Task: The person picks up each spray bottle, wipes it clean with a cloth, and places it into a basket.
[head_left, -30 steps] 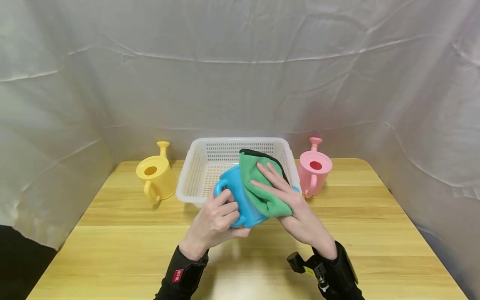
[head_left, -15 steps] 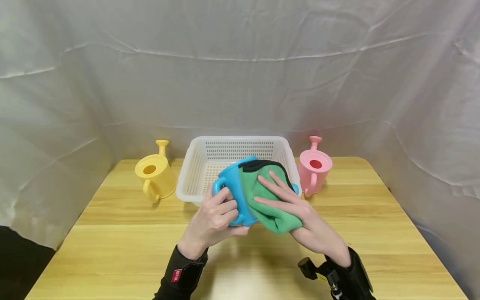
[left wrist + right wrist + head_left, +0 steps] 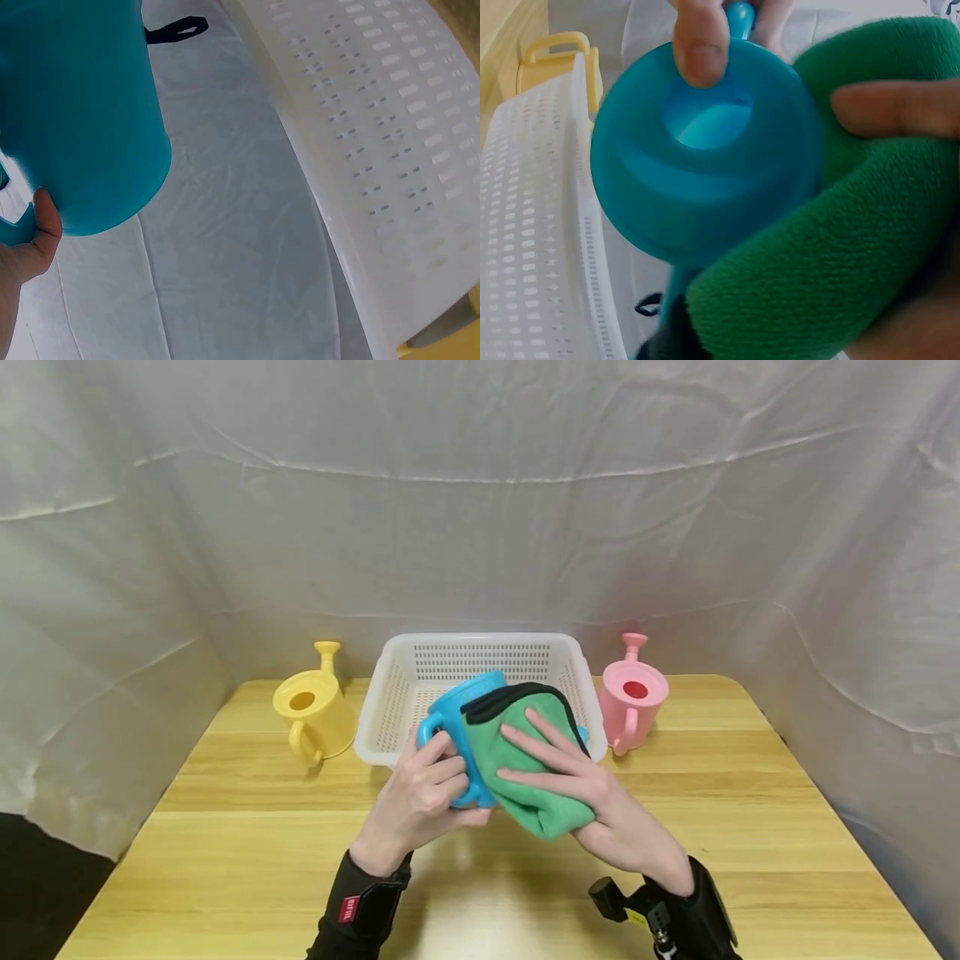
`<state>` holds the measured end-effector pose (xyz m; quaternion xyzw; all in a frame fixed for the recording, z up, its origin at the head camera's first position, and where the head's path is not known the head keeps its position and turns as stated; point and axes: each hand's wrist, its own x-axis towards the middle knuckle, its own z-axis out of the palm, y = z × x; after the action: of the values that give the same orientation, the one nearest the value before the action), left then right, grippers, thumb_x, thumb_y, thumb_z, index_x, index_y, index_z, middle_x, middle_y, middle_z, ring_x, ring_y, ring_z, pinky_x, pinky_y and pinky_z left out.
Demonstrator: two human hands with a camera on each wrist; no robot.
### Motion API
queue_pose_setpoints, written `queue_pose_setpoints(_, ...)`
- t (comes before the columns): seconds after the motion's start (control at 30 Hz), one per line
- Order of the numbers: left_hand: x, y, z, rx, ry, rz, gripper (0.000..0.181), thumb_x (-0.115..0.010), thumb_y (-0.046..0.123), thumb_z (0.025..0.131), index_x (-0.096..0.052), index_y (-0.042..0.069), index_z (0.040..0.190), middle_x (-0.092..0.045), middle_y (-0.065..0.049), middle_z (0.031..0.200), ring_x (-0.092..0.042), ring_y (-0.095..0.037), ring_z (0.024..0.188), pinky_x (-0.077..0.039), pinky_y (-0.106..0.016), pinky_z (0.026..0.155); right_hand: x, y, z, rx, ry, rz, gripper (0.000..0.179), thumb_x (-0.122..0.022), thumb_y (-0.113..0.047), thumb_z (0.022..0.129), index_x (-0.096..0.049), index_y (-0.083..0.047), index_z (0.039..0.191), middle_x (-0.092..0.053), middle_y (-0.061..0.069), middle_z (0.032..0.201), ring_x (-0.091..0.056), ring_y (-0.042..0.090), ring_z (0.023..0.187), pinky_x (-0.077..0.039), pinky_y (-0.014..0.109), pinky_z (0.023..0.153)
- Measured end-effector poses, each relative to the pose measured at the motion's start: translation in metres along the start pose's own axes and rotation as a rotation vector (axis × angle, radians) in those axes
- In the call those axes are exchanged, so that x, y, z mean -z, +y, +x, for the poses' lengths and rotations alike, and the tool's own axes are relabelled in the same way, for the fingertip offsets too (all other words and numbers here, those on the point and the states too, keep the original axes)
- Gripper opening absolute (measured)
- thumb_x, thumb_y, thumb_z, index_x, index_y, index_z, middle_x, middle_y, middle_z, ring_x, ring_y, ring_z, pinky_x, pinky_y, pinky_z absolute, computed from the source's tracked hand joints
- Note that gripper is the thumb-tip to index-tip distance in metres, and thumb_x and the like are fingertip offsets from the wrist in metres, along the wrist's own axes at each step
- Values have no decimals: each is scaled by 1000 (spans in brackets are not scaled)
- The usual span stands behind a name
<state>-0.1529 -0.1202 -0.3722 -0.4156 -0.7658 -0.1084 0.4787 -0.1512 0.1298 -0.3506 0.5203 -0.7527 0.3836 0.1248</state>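
Tilted in front of the basket is a blue watering can. My left hand grips it by the handle; in the right wrist view the left thumb presses beside the round opening. A green cloth with a black border lies against the can's side under my right hand, whose fingers spread over it. In the right wrist view the right thumb bears on the folded cloth from the other side. Much of the can's body and its spout are hidden by the cloth.
A white perforated basket stands behind the can on the wooden table. To its left is a yellow watering can, to its right a pink one. Grey fabric hangs behind the table.
The right hand and cloth have slid down the can's side, toward me. The left hand keeps its grip on the handle, and the can has shifted slightly to the left.
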Motion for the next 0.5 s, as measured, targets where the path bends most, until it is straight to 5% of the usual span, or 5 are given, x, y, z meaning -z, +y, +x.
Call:
queue_pose_setpoints(0.17,2,-2,-2,37,-8,-5,42,-82,25,65,-43,13,52,-41,4,55,-48,-16,74,-44,-40,76,10,-4,-7,32,-87,32,59,-56,13,88,-62,-18,138,-41,4,161,-17,27,158,-10,28,129)
queue_pose_setpoints(0.27,2,-3,-3,81,1,-2,46,-86,27,65,-43,13,55,-43,4,57,-48,-17,76,-47,-43,78,15,-2,-8,54,-72,96,65,-47,19,84,-62,-15,138,-43,6,160,-19,29,157,-10,30,129)
queue_pose_setpoints(0.37,2,-2,-3,156,26,-14,49,-90,31,66,-44,13,59,-49,3,59,-50,-18,77,-51,-46,80,16,-1,-7,30,46,231,66,-37,22,84,-58,-7,140,-45,10,157,-25,31,156,-15,31,129)
queue_pose_setpoints(0.5,2,1,-1,301,58,-96,48,-79,45,85,-49,13,64,-54,2,63,-50,-18,80,-49,-39,79,16,-3,-12,-72,391,622,54,-31,15,99,-57,-7,140,-59,4,144,-52,16,138,-38,26,116)
